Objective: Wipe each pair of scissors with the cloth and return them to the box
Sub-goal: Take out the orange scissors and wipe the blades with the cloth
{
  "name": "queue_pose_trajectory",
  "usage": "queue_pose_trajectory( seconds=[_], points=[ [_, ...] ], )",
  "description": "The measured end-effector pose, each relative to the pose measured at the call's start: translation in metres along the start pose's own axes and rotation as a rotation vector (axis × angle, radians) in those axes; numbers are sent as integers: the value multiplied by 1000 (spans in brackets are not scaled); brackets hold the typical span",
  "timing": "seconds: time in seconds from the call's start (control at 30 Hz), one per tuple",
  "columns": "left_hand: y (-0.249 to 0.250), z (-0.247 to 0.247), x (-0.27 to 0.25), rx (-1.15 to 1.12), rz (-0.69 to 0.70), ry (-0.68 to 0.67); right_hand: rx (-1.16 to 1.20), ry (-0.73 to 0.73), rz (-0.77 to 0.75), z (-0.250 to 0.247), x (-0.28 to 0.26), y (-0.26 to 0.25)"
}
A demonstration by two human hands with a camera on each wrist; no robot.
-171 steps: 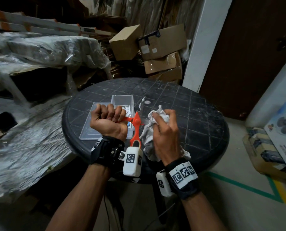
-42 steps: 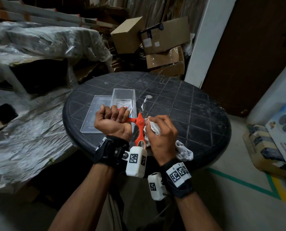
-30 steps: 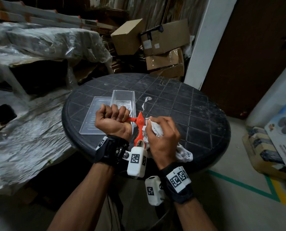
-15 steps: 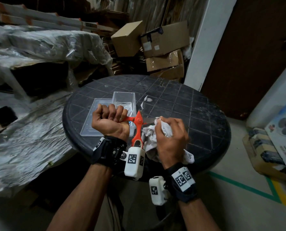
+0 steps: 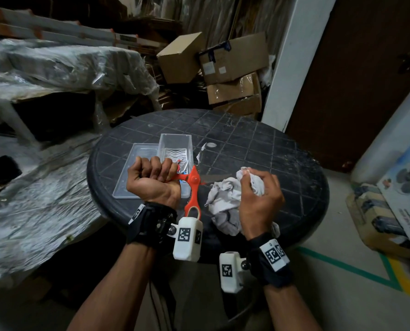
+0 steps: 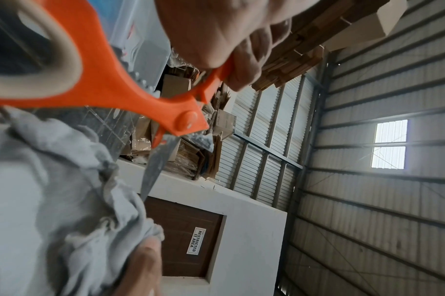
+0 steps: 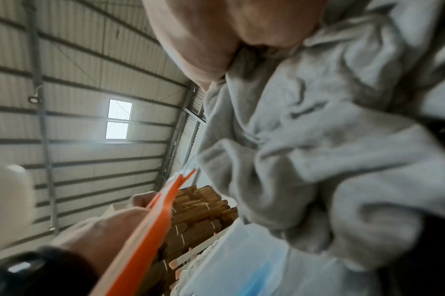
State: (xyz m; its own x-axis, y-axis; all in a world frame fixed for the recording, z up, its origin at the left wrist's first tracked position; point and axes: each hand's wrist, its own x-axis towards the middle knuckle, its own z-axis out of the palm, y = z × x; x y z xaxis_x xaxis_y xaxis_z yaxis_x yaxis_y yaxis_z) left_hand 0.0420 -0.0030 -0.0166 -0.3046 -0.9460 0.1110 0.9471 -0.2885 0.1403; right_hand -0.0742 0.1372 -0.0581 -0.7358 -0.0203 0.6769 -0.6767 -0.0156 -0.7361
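Orange-handled scissors point(image 5: 194, 180) are spread open above the round black table point(image 5: 258, 149). My left hand point(image 5: 155, 174) grips one handle in a fist; the other handle loop hangs toward me. One blade point(image 5: 213, 179) points right at the crumpled white cloth point(image 5: 225, 194), which my right hand point(image 5: 255, 185) holds bunched at the blade's tip. In the left wrist view the scissors point(image 6: 130, 100) and the bare blade point(image 6: 158, 164) meet the cloth point(image 6: 64, 200). The right wrist view is filled by the cloth point(image 7: 317, 160), with the scissors point(image 7: 150, 230) beside it.
A clear plastic box point(image 5: 164, 144) stands behind my left hand with other scissors point(image 5: 183, 166) in it. Its lid point(image 5: 132, 177) lies flat to the left. Cardboard boxes point(image 5: 232, 68) and plastic-wrapped stacks point(image 5: 56, 68) crowd the space behind the table.
My right hand has drawn the cloth rightward along the blade, from beside the pivot out to the tip, so the blade now shows bare. The left hand keeps its grip.
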Motion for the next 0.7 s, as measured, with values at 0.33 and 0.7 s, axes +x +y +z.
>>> queue_pose_trajectory(
  seconds=[0.33,0.7],
  points=[
    [-8,1,-7,29,-47,-9,-63,-204,-126,8,-11,-4],
    [-3,6,24,222,-324,-148,-2,-217,-71,-7,-2,-13]
  ],
)
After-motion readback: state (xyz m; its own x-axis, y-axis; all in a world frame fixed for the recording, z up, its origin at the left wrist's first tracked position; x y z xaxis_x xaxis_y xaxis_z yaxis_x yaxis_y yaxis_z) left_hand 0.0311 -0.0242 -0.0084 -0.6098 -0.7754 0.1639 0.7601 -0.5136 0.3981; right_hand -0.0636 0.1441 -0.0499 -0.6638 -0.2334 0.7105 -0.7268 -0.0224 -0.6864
